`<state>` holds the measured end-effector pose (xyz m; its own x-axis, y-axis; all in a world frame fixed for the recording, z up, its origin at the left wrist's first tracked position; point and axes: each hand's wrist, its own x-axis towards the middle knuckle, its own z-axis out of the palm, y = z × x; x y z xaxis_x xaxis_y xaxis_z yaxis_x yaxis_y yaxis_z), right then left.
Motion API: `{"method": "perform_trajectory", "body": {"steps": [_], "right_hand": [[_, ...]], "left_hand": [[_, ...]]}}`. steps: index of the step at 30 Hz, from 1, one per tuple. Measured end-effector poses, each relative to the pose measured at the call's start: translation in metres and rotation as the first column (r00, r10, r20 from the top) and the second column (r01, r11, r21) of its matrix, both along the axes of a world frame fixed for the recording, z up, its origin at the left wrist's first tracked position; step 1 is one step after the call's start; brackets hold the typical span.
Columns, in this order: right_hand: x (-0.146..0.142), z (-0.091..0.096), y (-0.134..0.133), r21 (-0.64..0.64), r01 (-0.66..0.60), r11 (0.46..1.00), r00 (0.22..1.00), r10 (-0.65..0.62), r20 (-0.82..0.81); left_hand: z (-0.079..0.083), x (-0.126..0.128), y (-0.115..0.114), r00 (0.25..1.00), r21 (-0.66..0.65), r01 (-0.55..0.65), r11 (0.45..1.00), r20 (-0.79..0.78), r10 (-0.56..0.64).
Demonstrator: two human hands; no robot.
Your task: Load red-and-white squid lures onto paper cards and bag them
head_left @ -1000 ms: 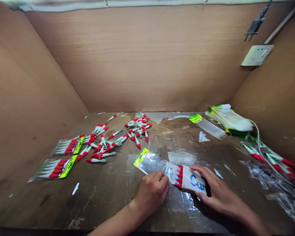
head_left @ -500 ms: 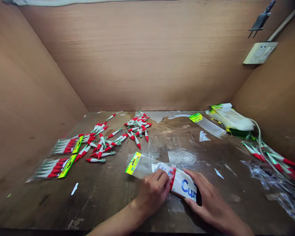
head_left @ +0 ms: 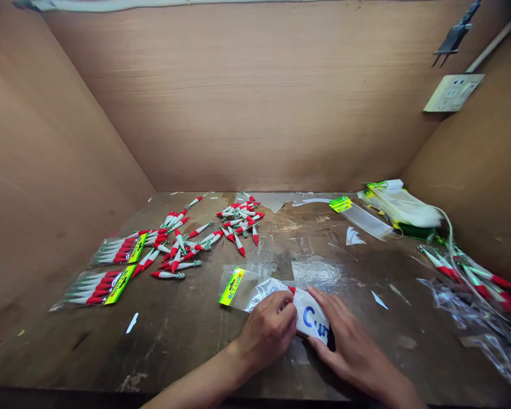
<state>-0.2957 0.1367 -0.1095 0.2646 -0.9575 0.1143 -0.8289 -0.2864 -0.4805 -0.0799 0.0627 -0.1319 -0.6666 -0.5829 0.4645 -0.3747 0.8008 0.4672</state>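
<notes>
A clear plastic bag point(head_left: 259, 291) with a yellow-green "BCT LURE" header lies at the front middle of the table. My left hand point(head_left: 269, 322) is closed on the bag, its fingertips curled out of sight. In my right hand point(head_left: 344, 341), between thumb and fingers, is a flat white holder point(head_left: 313, 318) with blue lettering. The holder's left end meets my left fingers, and a small red lure tip point(head_left: 292, 289) shows there. How far the holder sits inside the bag is hidden.
Loose red-and-white lures point(head_left: 183, 250) lie in piles behind and left. Two filled packs point(head_left: 97, 287) are at the left. An empty bag point(head_left: 366, 221), a bag stack point(head_left: 404, 207), more lures point(head_left: 472, 272) and crumpled plastic point(head_left: 489, 335) occupy the right. Wooden walls surround the table.
My right hand and the white holder have shifted left toward my left hand. Less red shows between them, and the bag has bunched up behind my left fingers.
</notes>
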Motion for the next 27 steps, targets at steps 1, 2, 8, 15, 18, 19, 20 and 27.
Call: {"method": "perform_trajectory", "body": {"steps": [1,2,8,15,18,19,20,27], "right_hand": [[0.001,0.001,-0.001,-0.001,-0.014,1.000,1.000,0.014,-0.013],[0.002,0.002,-0.003,0.003,-0.031,1.000,0.999,0.031,-0.029],[-0.003,-0.009,-0.007,0.062,-0.070,0.996,0.996,0.074,-0.053],[-0.006,-0.021,-0.008,0.006,-0.037,0.999,0.999,0.036,0.022],[-0.005,-0.019,-0.012,-0.049,-0.032,0.998,0.998,0.034,0.048],[-0.004,-0.017,-0.014,-0.078,-0.024,0.997,0.998,0.028,0.056],[-0.003,-0.014,-0.015,-0.110,-0.015,0.994,0.998,0.022,0.063],[-0.004,0.023,-0.010,-0.377,0.293,0.879,0.896,-0.115,0.429]], "left_hand": [[0.000,0.000,-0.001,0.999,-0.018,0.039,0.999,0.026,-0.038],[0.000,0.000,-0.001,0.996,-0.033,0.072,0.997,0.046,-0.070],[0.006,0.015,0.011,0.963,-0.020,0.231,0.973,0.146,-0.226],[0.036,0.020,-0.025,0.917,0.041,0.105,0.994,0.383,-0.112],[0.031,0.004,-0.049,0.854,0.080,0.254,0.964,0.449,-0.262],[0.027,-0.002,-0.054,0.844,0.099,0.284,0.954,0.447,-0.298],[0.022,-0.008,-0.055,0.846,0.109,0.289,0.951,0.435,-0.308],[0.059,-0.023,-0.055,0.966,0.190,0.178,0.965,0.151,-0.208]]}}
